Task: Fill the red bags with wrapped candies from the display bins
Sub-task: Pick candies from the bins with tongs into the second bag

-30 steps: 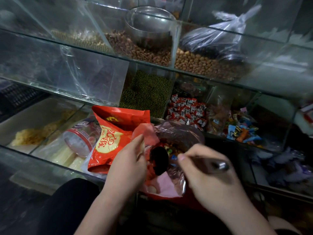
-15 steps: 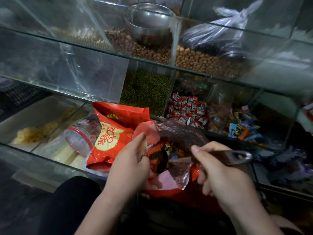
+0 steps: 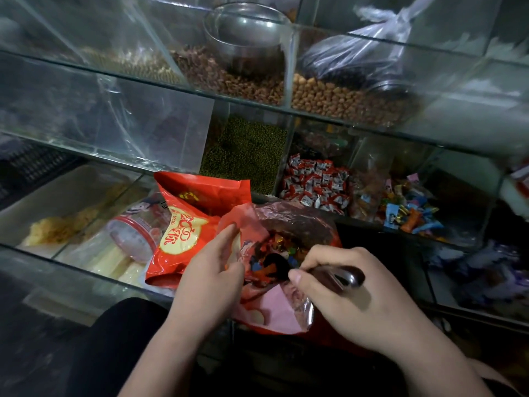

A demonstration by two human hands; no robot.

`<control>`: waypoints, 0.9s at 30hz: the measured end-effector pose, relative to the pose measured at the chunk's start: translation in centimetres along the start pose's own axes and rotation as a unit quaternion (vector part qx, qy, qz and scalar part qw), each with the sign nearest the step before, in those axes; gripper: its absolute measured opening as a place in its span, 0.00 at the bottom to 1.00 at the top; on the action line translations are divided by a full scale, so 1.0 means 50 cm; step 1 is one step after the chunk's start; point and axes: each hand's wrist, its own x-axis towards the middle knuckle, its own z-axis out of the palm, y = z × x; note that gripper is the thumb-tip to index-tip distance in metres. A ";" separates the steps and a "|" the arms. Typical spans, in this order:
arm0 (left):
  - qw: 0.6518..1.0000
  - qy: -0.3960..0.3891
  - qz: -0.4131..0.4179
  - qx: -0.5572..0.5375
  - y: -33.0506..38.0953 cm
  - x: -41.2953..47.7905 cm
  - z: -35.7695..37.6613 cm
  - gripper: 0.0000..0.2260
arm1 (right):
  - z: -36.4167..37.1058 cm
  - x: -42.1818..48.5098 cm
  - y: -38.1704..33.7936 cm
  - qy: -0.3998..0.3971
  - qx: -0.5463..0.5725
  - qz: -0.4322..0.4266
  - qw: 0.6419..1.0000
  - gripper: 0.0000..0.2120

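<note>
My left hand pinches the left rim of an open red bag, holding its mouth wide. Several coloured wrapped candies lie inside it. My right hand grips the handle of a dark metal scoop, whose bowl sits inside the bag's mouth. A second red bag with gold lettering lies just left of the open one. Behind, one bin holds red-and-white wrapped candies and another holds mixed blue and orange ones.
Glass shelves rise in tiers. The upper tier holds nuts, a steel bowl and a tied plastic bag. Green beans fill a middle bin. A red-rimmed clear jar lies at the left.
My right hand has turned and drawn the scoop's handle in toward me. The scoop's bowl stays inside the bag. My left hand keeps its hold on the rim.
</note>
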 end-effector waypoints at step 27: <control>0.998 0.021 0.009 -0.055 0.014 0.005 0.001 0.25 | -0.050 -0.018 -0.041 0.152 0.152 0.147 0.965 0.30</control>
